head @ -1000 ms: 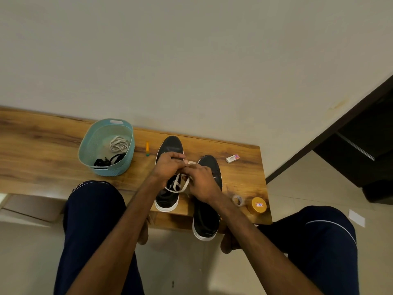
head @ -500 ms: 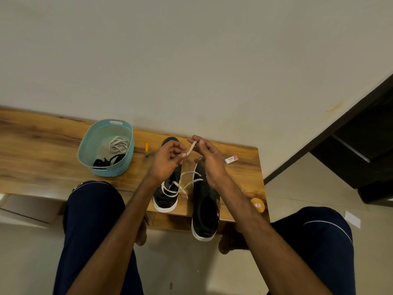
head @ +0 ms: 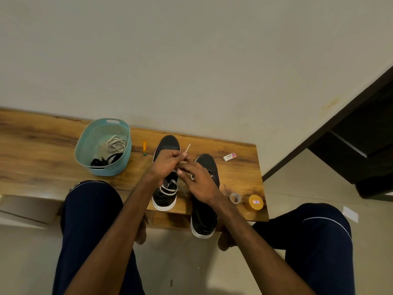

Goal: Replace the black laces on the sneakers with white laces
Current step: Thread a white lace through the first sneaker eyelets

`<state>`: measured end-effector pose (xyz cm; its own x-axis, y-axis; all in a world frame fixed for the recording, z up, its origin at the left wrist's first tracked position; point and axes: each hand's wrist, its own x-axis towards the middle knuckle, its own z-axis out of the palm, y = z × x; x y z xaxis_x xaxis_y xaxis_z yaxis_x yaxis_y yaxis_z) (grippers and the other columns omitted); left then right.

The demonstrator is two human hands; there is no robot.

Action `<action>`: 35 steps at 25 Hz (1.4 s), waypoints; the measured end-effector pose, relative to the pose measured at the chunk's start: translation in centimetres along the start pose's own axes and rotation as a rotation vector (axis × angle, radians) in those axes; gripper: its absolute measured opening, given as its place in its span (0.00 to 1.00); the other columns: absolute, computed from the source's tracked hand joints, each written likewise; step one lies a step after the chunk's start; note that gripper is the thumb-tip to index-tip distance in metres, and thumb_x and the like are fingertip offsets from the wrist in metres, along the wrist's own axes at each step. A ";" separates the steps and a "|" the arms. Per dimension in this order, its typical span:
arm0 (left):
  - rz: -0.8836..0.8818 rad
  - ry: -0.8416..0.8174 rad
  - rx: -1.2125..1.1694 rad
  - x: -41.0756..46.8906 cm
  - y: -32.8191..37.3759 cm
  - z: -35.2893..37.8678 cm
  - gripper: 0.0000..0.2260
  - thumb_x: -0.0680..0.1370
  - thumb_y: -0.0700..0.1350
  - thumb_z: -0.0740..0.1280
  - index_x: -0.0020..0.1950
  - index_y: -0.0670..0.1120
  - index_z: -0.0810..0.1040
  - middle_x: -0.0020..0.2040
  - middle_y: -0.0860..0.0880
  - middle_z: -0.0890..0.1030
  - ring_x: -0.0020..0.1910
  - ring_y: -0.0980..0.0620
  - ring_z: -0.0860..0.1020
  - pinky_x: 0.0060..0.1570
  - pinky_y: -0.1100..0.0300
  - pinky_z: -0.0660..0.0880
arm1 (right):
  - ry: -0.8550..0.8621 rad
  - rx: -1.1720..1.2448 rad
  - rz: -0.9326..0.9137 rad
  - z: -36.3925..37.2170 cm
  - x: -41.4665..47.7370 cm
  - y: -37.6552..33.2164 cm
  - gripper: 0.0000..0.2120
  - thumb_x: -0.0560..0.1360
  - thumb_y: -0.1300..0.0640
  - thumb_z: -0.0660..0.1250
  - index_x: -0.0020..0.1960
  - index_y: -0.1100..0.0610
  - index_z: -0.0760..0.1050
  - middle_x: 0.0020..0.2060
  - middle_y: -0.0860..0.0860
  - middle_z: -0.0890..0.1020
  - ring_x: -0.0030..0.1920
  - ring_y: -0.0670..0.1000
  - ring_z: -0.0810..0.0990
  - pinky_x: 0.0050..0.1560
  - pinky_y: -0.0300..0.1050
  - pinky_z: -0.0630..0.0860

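Half a second earlier the white lace (head: pixel 168 190) was drawn up taut between hands raised above the toe. Now both hands are brought back down, close together, over the throat of the left sneaker (head: pixel 167 143), which stands toward the right end of the surface (head: pixel 42 150). A pull-through is judged finished, and the free end is being lined up for the next eyelet (the eyelets themselves are hidden by the hands, and loose loops are seen lying across the opening). No white lace is seen on the right sneaker (head: pixel 207 162), which is set just beside the left one with its heel past the near edge, so it is judged yet to be done.

The left hand (head: pixel 167 163) is closed in a pinch on the lace's end, whose tip pokes out beyond the fingers toward the far edge. The right hand (head: pixel 201 182) is held against it with its fingers mostly straight, thumb and forefinger reaching to the lace. Whether the lace is actually pinched there cannot be told. The black laces (head: pixel 106 161) are left in the basket (head: pixel 85 145) by the far edge, beside a second white lace (head: pixel 116 143).
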<state>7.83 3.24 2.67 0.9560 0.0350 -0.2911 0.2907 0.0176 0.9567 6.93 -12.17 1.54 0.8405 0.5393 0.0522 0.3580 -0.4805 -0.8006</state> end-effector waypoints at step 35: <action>0.225 0.151 0.919 2.3 -7.1 8.4 0.08 0.78 0.53 0.68 0.51 0.51 0.83 0.53 0.52 0.80 0.48 0.55 0.80 0.50 0.56 0.76 | 0.265 0.200 0.688 -0.9 -4.7 9.6 0.16 0.79 0.60 0.60 0.63 0.49 0.78 0.58 0.48 0.82 0.60 0.51 0.78 0.63 0.55 0.74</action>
<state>8.29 -5.24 -4.69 0.9968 0.0719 -0.0361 0.0791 -0.7938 0.6031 6.80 -19.92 -5.82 0.9259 -0.0323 -0.3765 -0.3411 -0.5003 -0.7959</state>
